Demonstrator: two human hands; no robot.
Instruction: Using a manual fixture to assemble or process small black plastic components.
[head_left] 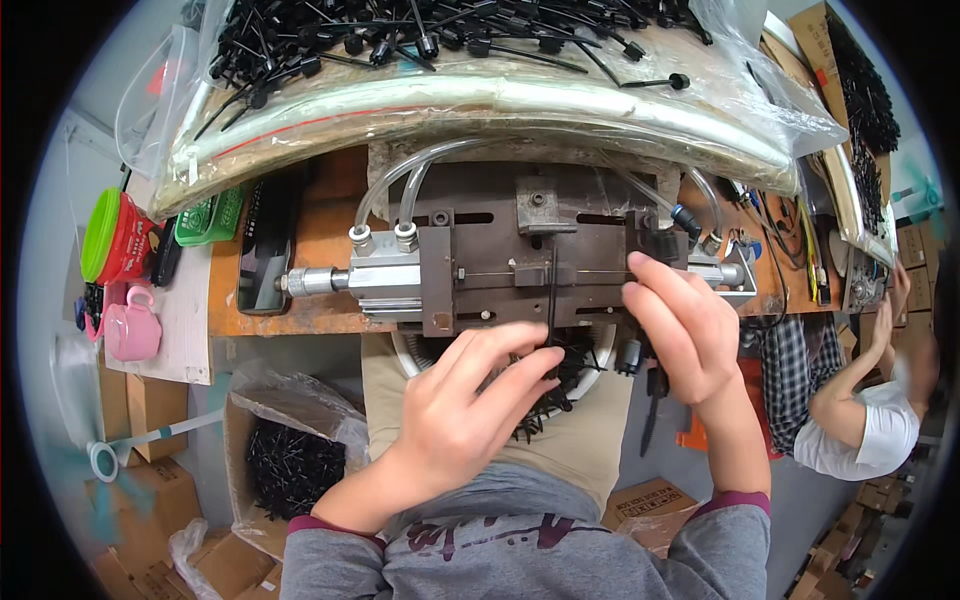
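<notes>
My left hand [470, 395] is closed in a pinch around the lower end of a thin black plastic rod [553, 285]. The rod stands across the middle of a dark metal fixture [490, 215], over a small block with a thin metal pin running sideways. At the fixture's right side is my right hand [690, 325], fingers curled, thumb and forefinger tips close together by the pin's line. Black capped plastic parts [629, 357] stick out below its curled fingers; how many it holds is hidden.
Pneumatic cylinders [385, 280] with clear hoses flank the fixture. Behind it, a plastic-lined tray [480, 95] bears many black stemmed parts. A pink cup [133, 325] and green box [210, 217] stand left. A carton [240, 440] of black parts is lower left. Another person [860, 430] works at right.
</notes>
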